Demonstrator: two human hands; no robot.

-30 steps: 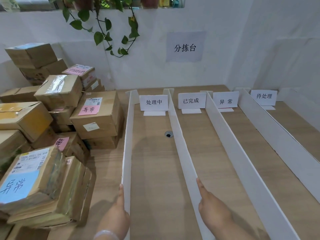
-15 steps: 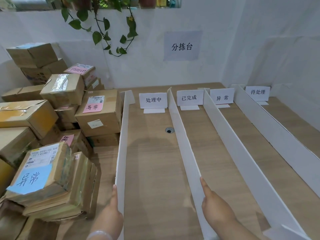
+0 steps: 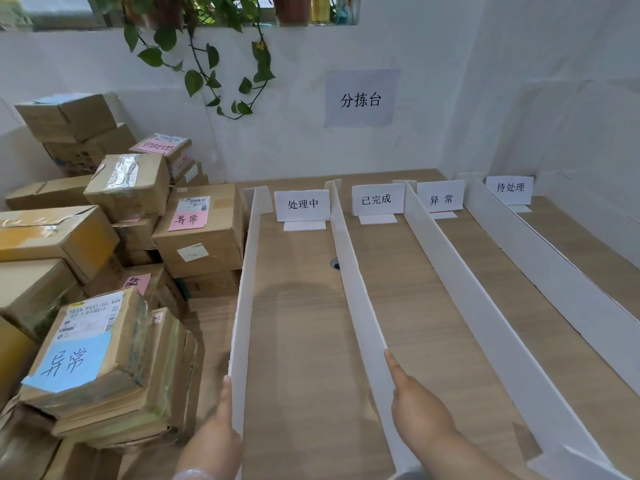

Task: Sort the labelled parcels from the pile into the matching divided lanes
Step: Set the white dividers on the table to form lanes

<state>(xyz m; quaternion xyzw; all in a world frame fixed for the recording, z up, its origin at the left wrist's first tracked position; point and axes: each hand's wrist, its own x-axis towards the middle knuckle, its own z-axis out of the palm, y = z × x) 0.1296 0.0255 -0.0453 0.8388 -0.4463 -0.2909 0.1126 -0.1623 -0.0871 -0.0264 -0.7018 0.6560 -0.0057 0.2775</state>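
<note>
Tabletop of pale wood point(image 3: 304, 341) between white walls point(image 3: 450, 98), green trailing plant point(image 3: 194, 77) above. Four white card dividers point(image 3: 360, 289) make four lanes point(image 3: 433, 323), with four white label cards point(image 3: 302, 204) at the far end. Left hand point(image 3: 214, 434) and right hand point(image 3: 419, 410) each lay one straight digit on a divider; whether they grip it, I cannot tell. Pile of brown cardboard parcels point(image 3: 201, 244) lies left of the left hand, too stacked to count.

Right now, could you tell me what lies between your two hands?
Head view: between left hand and right hand stand two white dividers with bare lane floor.
</note>
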